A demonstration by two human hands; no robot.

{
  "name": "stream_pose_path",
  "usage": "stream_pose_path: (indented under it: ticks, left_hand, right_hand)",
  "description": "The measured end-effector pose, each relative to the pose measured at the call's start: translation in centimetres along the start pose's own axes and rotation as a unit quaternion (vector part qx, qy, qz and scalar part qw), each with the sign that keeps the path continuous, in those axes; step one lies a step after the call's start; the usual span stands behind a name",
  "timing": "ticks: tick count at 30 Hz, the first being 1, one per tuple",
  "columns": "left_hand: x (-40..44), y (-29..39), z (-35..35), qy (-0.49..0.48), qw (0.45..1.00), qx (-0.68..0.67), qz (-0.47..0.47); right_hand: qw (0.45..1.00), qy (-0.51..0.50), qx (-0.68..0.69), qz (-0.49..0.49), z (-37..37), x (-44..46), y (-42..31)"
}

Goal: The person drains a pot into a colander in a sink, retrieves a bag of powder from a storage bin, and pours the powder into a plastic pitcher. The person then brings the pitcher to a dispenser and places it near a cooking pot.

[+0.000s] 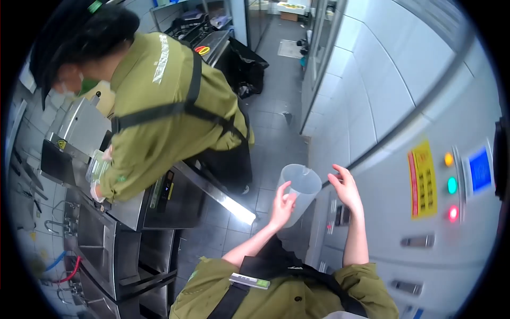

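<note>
A tall translucent plastic container [304, 187] is held in front of my body, its round mouth facing up. My left hand [282, 206] grips its near left side, with the thumb and a finger at the wall. To the right of the container, my right hand [345, 186] is raised, apart from it, with fingers spread and nothing in them. Whether anything lies inside the container cannot be made out.
A co-worker [175, 106] leans over a metal machine [79, 127] at the left. Steel sinks [95, 239] line the lower left. A metal panel [382, 212] with lit buttons stands close at right. A black bag [249, 66] lies beside the tiled aisle [268, 127].
</note>
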State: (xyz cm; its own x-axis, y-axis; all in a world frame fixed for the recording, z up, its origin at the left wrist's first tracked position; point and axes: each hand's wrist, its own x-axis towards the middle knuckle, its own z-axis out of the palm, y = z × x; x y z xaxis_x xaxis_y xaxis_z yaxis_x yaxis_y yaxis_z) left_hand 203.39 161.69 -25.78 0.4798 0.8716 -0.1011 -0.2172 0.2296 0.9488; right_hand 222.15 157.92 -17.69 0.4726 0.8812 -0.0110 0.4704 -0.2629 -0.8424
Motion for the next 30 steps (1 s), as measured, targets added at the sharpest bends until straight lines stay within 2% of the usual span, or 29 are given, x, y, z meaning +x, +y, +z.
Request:
stream_pose_path:
  ticks: [1,2,3,4,7,10,11,14,19,20,22,23,24,25,27,28,29,30]
  left_hand:
    - [2.7,0.6,0.5,-0.004,1.000,-0.017,0.000]
    - [5.2,1.7,1.1,0.002,1.000,0.007,-0.001]
    - [7.8,2.7,1.5,0.024,1.000,0.007,0.014]
    - [10.3,2.9,2.0,0.044,0.999,0.007,0.029]
    - [19.8,3.5,1.7,0.107,0.994,0.010,-0.002]
    - [30.3,4.9,0.4,0.143,0.987,-0.045,-0.055]
    - [33.5,5.6,0.0,0.165,0.984,-0.067,-0.029]
    - [43.8,8.7,-1.1,0.219,0.965,-0.131,0.065]
    - [57.7,18.9,-6.2,0.342,0.903,-0.110,0.235]
    - [60.3,20.5,-8.0,0.359,0.890,-0.088,0.267]
    - [65.6,23.5,-11.8,0.383,0.864,-0.085,0.315]
    - [70.8,25.5,-15.5,0.395,0.847,-0.082,0.346]
    - [73.2,26.6,-18.0,0.402,0.836,-0.082,0.363]
    - [75.9,27.3,-20.1,0.406,0.829,-0.084,0.375]
    - [81.5,29.5,-23.8,0.452,0.808,-0.090,0.367]
    - [83.7,29.7,-25.3,0.472,0.801,-0.089,0.359]
    - [86.0,29.7,-27.4,0.481,0.793,-0.087,0.363]
    - [88.0,29.9,-29.1,0.488,0.783,-0.075,0.378]
  right_hand:
    - [1.000,0.008,0.006,0.004,-0.1,3.0,2.1]
    - [0.996,-0.005,0.061,0.068,-0.5,6.0,2.9]
    - [0.988,0.024,0.101,0.112,-0.2,9.2,5.9]
    - [0.972,0.035,0.138,0.185,-0.6,11.4,5.8]
    - [0.921,0.060,0.308,0.231,-0.1,19.9,8.2]
    - [0.918,0.050,0.321,0.228,0.8,31.0,9.8]
    - [0.925,0.034,0.300,0.233,1.0,35.0,10.1]
    - [0.931,-0.032,0.279,0.233,1.6,47.1,9.5]
    - [0.955,-0.167,0.176,0.170,4.6,65.2,0.0]
    - [0.933,-0.218,0.237,0.159,5.3,68.4,-2.0]
    - [0.838,-0.377,0.378,0.111,7.4,76.8,-2.9]
    - [0.890,-0.389,0.213,0.109,11.8,85.5,-1.6]
    - [0.918,-0.377,0.043,0.114,15.4,91.8,2.5]
    - [0.921,-0.348,-0.131,0.116,17.9,96.6,4.3]
    - [0.878,-0.328,-0.340,-0.074,19.9,104.2,0.9]
    - [0.826,-0.313,-0.440,-0.160,19.9,106.9,-0.2]
    - [0.923,-0.337,-0.174,-0.066,19.4,109.2,-4.3]
    - [0.950,-0.307,0.029,-0.038,19.3,111.3,-7.1]
